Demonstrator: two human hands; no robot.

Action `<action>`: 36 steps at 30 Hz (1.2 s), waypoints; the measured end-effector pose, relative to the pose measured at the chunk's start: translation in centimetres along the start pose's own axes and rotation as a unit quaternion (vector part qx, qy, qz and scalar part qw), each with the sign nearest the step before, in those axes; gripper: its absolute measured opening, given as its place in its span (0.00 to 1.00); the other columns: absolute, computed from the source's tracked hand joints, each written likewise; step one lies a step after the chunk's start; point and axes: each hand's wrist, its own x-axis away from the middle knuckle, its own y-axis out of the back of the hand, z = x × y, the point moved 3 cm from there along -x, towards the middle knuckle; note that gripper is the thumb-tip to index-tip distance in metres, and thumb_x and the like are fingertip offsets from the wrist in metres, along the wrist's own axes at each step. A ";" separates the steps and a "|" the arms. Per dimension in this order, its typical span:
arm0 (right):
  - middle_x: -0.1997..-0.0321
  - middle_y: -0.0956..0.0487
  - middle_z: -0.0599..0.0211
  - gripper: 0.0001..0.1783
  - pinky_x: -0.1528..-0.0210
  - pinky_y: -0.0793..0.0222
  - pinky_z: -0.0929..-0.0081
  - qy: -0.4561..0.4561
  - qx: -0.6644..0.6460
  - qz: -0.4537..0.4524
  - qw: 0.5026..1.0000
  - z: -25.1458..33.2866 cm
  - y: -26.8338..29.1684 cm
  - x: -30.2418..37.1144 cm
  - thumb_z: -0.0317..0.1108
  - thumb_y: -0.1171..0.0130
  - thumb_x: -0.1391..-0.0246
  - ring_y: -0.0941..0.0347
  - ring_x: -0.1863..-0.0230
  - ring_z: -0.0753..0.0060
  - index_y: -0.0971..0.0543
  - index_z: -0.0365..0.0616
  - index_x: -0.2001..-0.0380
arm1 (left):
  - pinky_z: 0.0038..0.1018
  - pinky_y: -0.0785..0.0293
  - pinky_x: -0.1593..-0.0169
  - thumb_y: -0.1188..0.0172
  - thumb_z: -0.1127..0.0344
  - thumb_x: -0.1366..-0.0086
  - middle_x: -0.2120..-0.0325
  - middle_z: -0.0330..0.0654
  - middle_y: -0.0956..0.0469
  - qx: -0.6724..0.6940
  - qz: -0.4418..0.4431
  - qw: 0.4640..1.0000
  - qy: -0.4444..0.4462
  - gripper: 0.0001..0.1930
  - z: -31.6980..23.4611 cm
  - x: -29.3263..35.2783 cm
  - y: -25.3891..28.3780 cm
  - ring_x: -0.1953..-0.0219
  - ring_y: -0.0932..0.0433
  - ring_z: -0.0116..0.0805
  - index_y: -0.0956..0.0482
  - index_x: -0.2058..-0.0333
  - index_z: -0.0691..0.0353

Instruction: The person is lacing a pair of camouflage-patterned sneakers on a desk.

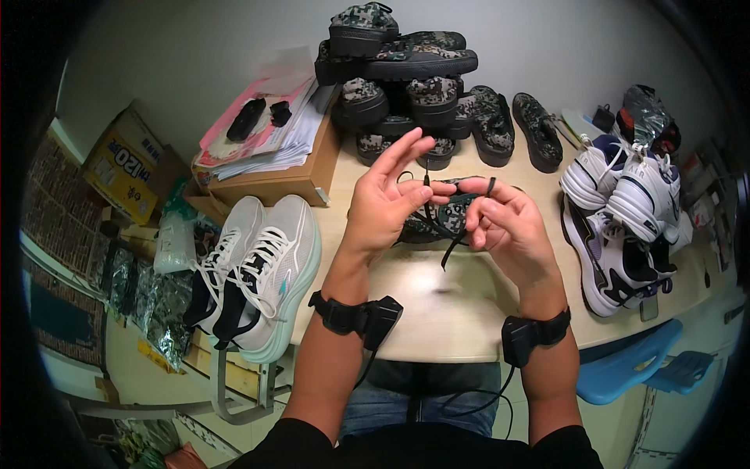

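Note:
A camouflage shoe (419,228) lies on the table in front of me, largely hidden behind my hands. Its black shoelace (448,254) rises from it in loose loops. My left hand (384,199) pinches one stretch of the lace between thumb and finger, while its upper fingers stretch upward. Around a finger of my right hand (508,227) passes another part of the lace, with the thumb and fingers curled close to it. One tip of the lace dangles between the hands.
Stacked camouflage shoes (397,62) stand against the wall. A cardboard box (308,176) with papers is at left, beside grey running shoes (285,250). White sneakers (641,195) pile up at right. Below the table's right edge is a blue chair (629,363).

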 end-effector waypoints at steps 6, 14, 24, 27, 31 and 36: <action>0.78 0.25 0.69 0.12 0.82 0.36 0.88 -0.048 0.111 -0.060 0.991 -1.3 -0.2 -0.6 0.32 0.45 0.43 0.33 0.83 0.85 0.24 0.34 0.61 | 0.25 0.24 0.54 0.46 0.80 0.40 0.58 0.48 0.23 -0.121 0.042 0.988 0.086 0.20 1.3 0.4 0.2 0.58 0.22 0.33 0.32 0.47 0.70; 0.79 0.25 0.69 0.08 0.83 0.38 0.88 -0.034 0.231 -0.125 0.964 -1.6 0.5 -0.6 0.31 0.45 0.43 0.34 0.84 0.85 0.24 0.36 0.66 | 0.19 0.25 0.65 0.43 0.76 0.40 0.71 0.43 0.20 -0.182 0.020 0.977 0.109 0.09 1.6 0.7 -0.8 0.70 0.22 0.24 0.23 0.61 0.72; 0.61 0.25 0.55 0.16 0.58 0.27 0.67 0.049 -0.314 0.069 0.946 -0.8 1.5 -0.7 0.34 0.57 0.39 0.25 0.62 0.64 0.29 0.33 0.55 | 0.22 0.25 0.75 0.43 0.73 0.38 0.75 0.45 0.21 -0.045 0.047 0.972 0.225 0.07 3.3 0.8 -1.7 0.78 0.22 0.30 0.26 0.64 0.71; 0.60 0.25 0.54 0.17 0.55 0.28 0.67 0.060 -0.276 0.030 0.959 -1.0 2.0 -0.7 0.33 0.57 0.39 0.25 0.61 0.63 0.29 0.32 0.55 | 0.22 0.27 0.78 0.42 0.70 0.38 0.75 0.45 0.22 0.059 0.026 0.966 0.249 0.08 3.6 1.0 -2.3 0.79 0.23 0.30 0.25 0.64 0.69; 0.60 0.24 0.54 0.17 0.54 0.29 0.68 0.092 -0.220 0.022 0.971 -0.9 2.3 -0.8 0.33 0.57 0.40 0.25 0.60 0.63 0.29 0.30 0.54 | 0.22 0.26 0.78 0.43 0.71 0.38 0.74 0.44 0.23 0.154 -0.040 0.960 0.231 0.06 3.2 1.0 -1.8 0.78 0.23 0.31 0.26 0.63 0.66; 0.60 0.24 0.52 0.18 0.53 0.30 0.68 0.095 -0.175 -0.040 0.979 -0.7 1.9 -0.6 0.33 0.56 0.41 0.25 0.60 0.63 0.28 0.29 0.55 | 0.22 0.25 0.78 0.42 0.71 0.38 0.74 0.43 0.23 0.160 -0.016 0.958 0.237 0.06 3.1 1.0 -1.9 0.78 0.23 0.29 0.26 0.63 0.64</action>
